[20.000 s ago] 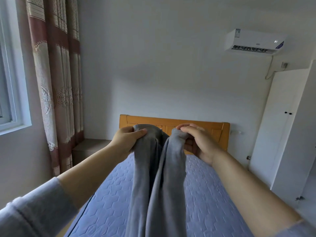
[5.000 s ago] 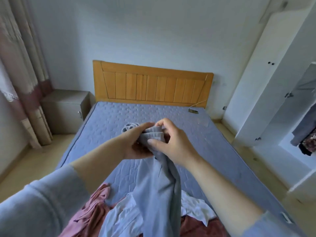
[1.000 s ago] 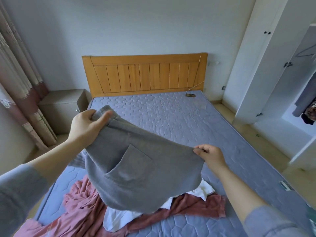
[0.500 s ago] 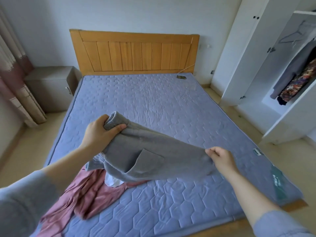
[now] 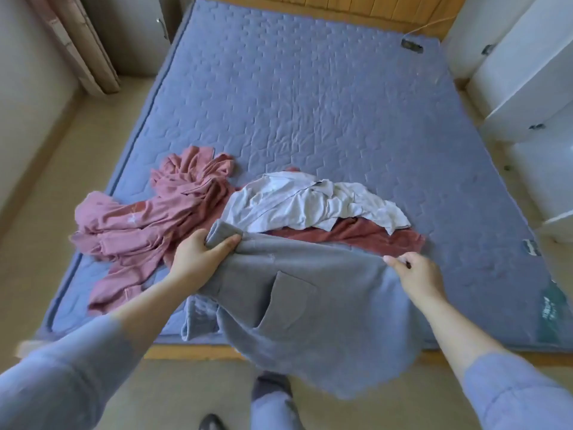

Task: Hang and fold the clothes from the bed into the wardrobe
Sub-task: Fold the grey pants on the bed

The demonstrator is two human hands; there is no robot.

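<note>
The left hand (image 5: 198, 257) grips one top corner of the grey clothing (image 5: 325, 321). Its fingers and thumb are curled round a bunched bit of cloth. The right hand (image 5: 418, 274) pinches the other top corner between thumb and fingers. The grey clothing is pulled wide between the two hands, over the near end of the bed (image 5: 310, 88). Its low part hangs down past the edge of the bed, over the floor. A square pocket (image 5: 288, 301) shows on the side that faces up.

Behind the hands, more clothes lie on the blue bed. A pink piece (image 5: 145, 225) lies crumpled on the left. A white shirt (image 5: 310, 203) lies in the middle, on top of a dark red cloth (image 5: 366, 237). The grey clothing hides the near edge of the dark red cloth.

The white wardrobe (image 5: 527, 72) stands to the right of the bed. A curtain (image 5: 77, 41) hangs at the far left. A small dark thing (image 5: 410, 45) lies at the far end of the bed, and it is too small to say what it is
</note>
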